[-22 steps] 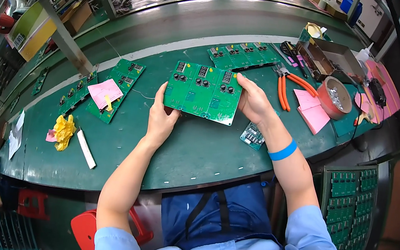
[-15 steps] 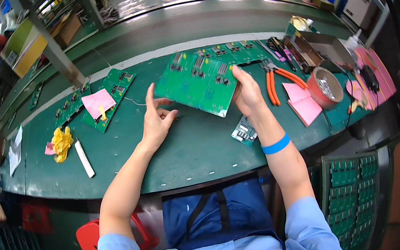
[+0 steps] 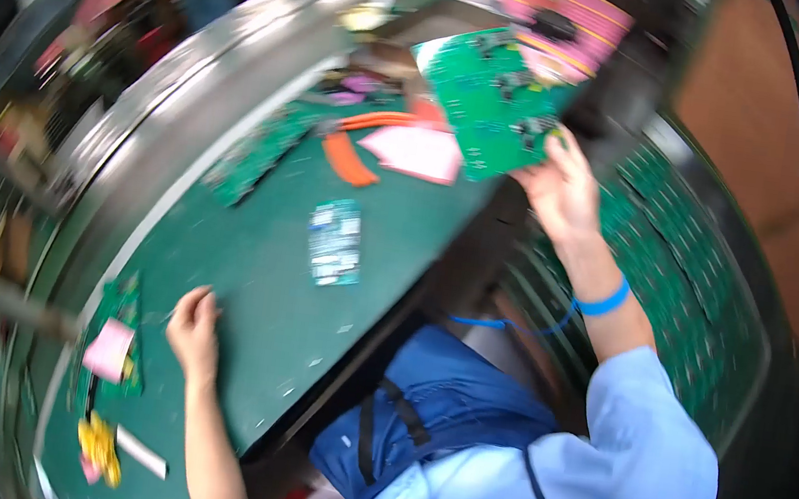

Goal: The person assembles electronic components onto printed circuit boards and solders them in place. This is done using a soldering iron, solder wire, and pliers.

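Observation:
My right hand (image 3: pixel 560 192) grips a green circuit board (image 3: pixel 484 109) by its near right edge, thumb on the face with the dark parts. The board is tilted and raised at the upper right, in front of part of the bench's far end. Over the left part of the bench, my left hand (image 3: pixel 195 332) is closed in a loose curl, slightly blurred, with nothing visible in it. Between the hands a smaller pale-marked circuit board (image 3: pixel 335 243) lies flat on the green bench (image 3: pixel 258 251).
Orange-handled pliers (image 3: pixel 349 157) and pink paper (image 3: pixel 417 151) lie beyond the small board. More circuit boards (image 3: pixel 266 151) run along the bench's back. A pink slip (image 3: pixel 109 350), yellow crumpled material (image 3: pixel 98 447) and a white strip (image 3: pixel 141 453) lie at left. A rack of boards (image 3: pixel 669 275) stands at right.
My view has turned to the right. My right hand has carried the board rightward, away from my left hand, which has drawn its fingers in.

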The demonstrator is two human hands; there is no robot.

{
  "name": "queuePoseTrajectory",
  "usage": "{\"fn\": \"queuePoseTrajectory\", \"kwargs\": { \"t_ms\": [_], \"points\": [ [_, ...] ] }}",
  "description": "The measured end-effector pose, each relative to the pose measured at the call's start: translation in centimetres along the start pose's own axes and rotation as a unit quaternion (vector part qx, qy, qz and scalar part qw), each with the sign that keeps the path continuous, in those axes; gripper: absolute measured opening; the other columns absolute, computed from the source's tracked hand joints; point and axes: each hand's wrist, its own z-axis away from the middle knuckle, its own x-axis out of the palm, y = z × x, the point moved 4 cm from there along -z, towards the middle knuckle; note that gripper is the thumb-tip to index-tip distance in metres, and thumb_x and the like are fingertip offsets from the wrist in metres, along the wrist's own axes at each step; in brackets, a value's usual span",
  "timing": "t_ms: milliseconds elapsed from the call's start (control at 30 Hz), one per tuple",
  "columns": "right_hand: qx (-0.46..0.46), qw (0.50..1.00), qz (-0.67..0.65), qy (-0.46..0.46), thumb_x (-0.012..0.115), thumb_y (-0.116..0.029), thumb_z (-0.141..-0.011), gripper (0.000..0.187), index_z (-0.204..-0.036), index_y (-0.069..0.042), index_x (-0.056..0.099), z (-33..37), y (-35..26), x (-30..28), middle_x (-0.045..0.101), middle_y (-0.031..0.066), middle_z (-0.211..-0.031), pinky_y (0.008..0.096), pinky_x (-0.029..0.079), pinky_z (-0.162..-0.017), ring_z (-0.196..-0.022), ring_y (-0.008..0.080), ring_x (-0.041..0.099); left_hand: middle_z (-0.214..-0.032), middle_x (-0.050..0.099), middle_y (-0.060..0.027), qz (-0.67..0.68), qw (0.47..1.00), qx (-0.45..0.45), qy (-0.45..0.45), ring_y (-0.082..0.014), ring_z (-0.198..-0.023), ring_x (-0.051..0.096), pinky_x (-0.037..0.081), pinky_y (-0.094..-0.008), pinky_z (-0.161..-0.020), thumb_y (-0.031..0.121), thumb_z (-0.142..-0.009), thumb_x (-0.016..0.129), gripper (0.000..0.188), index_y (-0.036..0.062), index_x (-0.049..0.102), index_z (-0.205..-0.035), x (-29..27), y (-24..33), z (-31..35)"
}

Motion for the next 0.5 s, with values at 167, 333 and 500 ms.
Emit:
{"fn": "queuePoseTrajectory", "kwargs": {
  "t_ms": [167, 333, 500],
  "points": [
    [-0.063, 0.975, 0.098, 0.189, 0.035, -0.012, -0.083, 0.029, -0.111, -0.004, 0.033, 3.7, -6.0, -9.8, 0.048, 0.0108, -0.1, 0.0386, 0.043, -0.073, -0.084, 0.0245, 0.052, -0.066, 0.05, -0.0023, -0.018, 0.999, 0.039, 0.021, -0.0072, -0.056, 0.044, 0.038, -0.0188, -0.051, 0.013, -0.079, 0.047, 0.017, -0.002, 0.054, -0.083, -1.9, -0.1, 0.5],
    [-0.12, 0.911, 0.16, 0.361, 0.035, -0.012, -0.083, 0.035, -0.117, -0.007, 0.028, 10.7, -14.8, -19.3, 0.048, 0.0113, -0.098, 0.0389, 0.044, -0.069, -0.08, 0.0243, 0.053, -0.087, 0.052, -0.0188, -0.059, 0.995, -0.025, -0.079, -0.0232, -0.076, 0.051, 0.041, -0.0325, -0.07, 0.034, -0.071, 0.056, 0.044, -0.0036, 0.05, -0.092, -0.1, 0.2, 0.4],
    [-0.102, 0.907, 0.224, 0.342, 0.033, -0.014, -0.084, 0.039, -0.12, -0.01, 0.021, 17.1, -21.3, -25.3, 0.043, 0.0153, -0.109, 0.0418, 0.041, -0.077, -0.097, 0.0306, 0.046, -0.07, 0.052, -0.0035, -0.115, 0.991, 0.013, -0.07, -0.0093, -0.059, 0.046, 0.039, -0.0193, -0.053, 0.018, -0.08, 0.046, 0.02, 0.0011, 0.052, -0.09, -1.0, -5.0, -2.4]
  ]
}}
